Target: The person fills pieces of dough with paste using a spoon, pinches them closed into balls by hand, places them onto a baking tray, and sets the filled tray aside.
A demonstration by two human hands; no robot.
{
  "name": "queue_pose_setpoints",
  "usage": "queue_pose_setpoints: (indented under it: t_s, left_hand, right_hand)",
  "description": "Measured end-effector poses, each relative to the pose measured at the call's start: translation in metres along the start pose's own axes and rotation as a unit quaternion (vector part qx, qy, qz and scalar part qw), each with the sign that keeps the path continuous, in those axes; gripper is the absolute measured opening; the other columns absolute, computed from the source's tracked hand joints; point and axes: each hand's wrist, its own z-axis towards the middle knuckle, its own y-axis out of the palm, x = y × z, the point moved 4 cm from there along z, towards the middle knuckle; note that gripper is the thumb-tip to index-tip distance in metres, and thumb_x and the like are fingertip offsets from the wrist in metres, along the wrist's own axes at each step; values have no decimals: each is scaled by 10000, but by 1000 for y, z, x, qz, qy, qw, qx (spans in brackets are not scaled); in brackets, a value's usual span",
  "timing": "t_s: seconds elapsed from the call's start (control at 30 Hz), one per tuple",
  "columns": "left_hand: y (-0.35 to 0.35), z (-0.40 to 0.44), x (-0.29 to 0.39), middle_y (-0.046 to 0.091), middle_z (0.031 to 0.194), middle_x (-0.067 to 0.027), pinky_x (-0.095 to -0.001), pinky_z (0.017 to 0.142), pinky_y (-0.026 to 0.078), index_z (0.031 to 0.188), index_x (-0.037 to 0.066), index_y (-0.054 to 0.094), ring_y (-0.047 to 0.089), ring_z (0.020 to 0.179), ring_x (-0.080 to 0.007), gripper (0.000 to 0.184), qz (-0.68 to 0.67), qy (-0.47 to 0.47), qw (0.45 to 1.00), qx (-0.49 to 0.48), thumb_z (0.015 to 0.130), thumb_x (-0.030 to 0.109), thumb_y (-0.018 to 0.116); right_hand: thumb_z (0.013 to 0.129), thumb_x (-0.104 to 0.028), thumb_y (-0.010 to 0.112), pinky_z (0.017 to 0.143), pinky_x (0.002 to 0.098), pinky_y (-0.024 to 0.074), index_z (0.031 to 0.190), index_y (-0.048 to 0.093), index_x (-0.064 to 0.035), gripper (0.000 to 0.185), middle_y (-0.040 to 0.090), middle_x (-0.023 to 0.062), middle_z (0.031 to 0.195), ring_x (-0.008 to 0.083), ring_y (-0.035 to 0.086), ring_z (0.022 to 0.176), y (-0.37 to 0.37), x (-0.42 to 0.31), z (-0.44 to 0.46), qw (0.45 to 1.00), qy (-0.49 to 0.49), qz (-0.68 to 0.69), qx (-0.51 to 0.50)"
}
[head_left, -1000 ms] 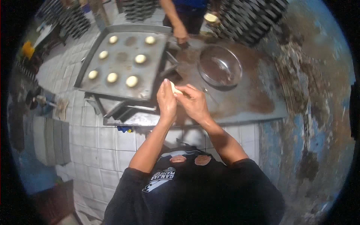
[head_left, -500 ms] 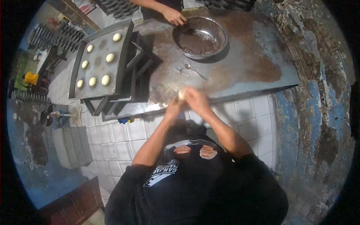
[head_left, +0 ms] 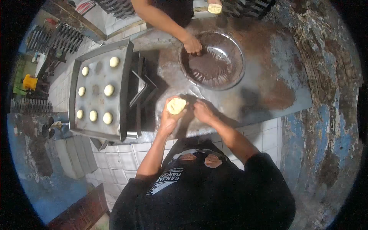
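Observation:
My left hand [head_left: 168, 119] is cupped around a pale yellow piece of dough [head_left: 176, 106], which is pressed open with a hollow facing up. Close by on the right, my right hand [head_left: 203, 111] is over the near part of the metal table, its fingers drawn together. A small dark patch is beside its fingertips, and what they hold, if anything, is hard to make out. Just beyond, a blurred shiny utensil [head_left: 197, 92], seemingly a spoon, lies on the table.
A steel bowl [head_left: 242, 71] of brown filling stands on the metal table [head_left: 264, 96]. Across from me, a co-worker's hand [head_left: 193, 46] is in it; their other hand holds dough [head_left: 215, 8]. At left, a baking tray [head_left: 97, 103] with several dough balls rests on stacked trays.
The dough, a small ball between both hands, is now opened out in my left hand. My right hand has come away from it. The co-worker's hand reaches deeper into the bowl. The view has shifted.

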Motion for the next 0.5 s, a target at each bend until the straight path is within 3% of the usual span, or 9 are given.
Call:
queue_pose_setpoints:
  t_s: [0.07,0.1,0.13,0.23,0.3,0.4,0.43,0.47,0.5]
  left_hand:
    - [-9,20,17,687,1178,-69,-296,984,515,1282,47,520,658,1098,-150,485,35,12,999,0,862,-69,734]
    - [-13,30,22,693,1179,-73,-297,990,501,1243,49,547,650,1105,-152,443,75,10,997,9,857,-41,745]
    - [-15,44,25,699,1181,-76,-297,996,487,1204,52,574,641,1112,-155,402,115,10,993,17,851,-14,756]
    - [-13,77,30,699,1170,-63,-294,993,487,1192,47,607,631,1115,-144,372,134,24,990,24,855,7,761]
    - [-13,95,33,693,1179,-63,-296,1002,483,1222,54,624,622,1131,-140,393,160,23,986,26,860,30,774]
    - [-23,119,17,672,1224,-64,-307,1001,487,1233,64,627,615,1133,-139,418,136,22,990,38,849,43,791]
    - [-26,126,14,672,1224,-64,-307,1001,487,1233,64,627,615,1133,-139,418,134,22,990,41,849,43,791]
    - [-29,131,11,674,1213,-68,-312,987,495,1233,58,627,623,1120,-146,425,148,29,987,54,844,46,796]
    - [-32,135,10,676,1202,-72,-317,972,503,1233,52,627,631,1107,-153,431,163,36,984,66,839,49,801]
  right_hand:
    - [964,-97,571,916,464,556,1131,648,75,253,692,279,979,402,689,983,-137,-78,-3,984,62,144,89]
    - [1000,-81,511,770,446,586,1166,637,79,263,690,283,993,387,711,895,-157,-69,12,983,61,144,94]
    - [982,-85,530,645,455,579,1147,654,64,255,697,283,932,383,722,785,-157,-42,32,971,83,171,142]
    - [940,-98,565,637,490,573,1067,696,50,235,700,283,847,404,719,736,-158,9,89,984,43,1,172]
    - [894,-112,593,681,498,580,972,728,38,216,693,282,791,414,722,750,-143,29,116,987,57,-108,108]
    - [874,-112,600,703,511,577,930,736,38,211,686,300,814,437,717,799,-119,43,140,989,91,-89,75]
    - [892,-119,615,608,446,559,946,731,40,205,706,223,745,342,712,650,-118,42,141,989,72,-86,91]
    - [892,-119,615,608,446,559,946,731,40,205,706,223,745,342,712,650,-119,45,141,990,71,-89,89]
    - [939,-146,585,522,355,482,986,737,13,225,685,143,725,226,647,594,-117,53,137,977,110,176,47]
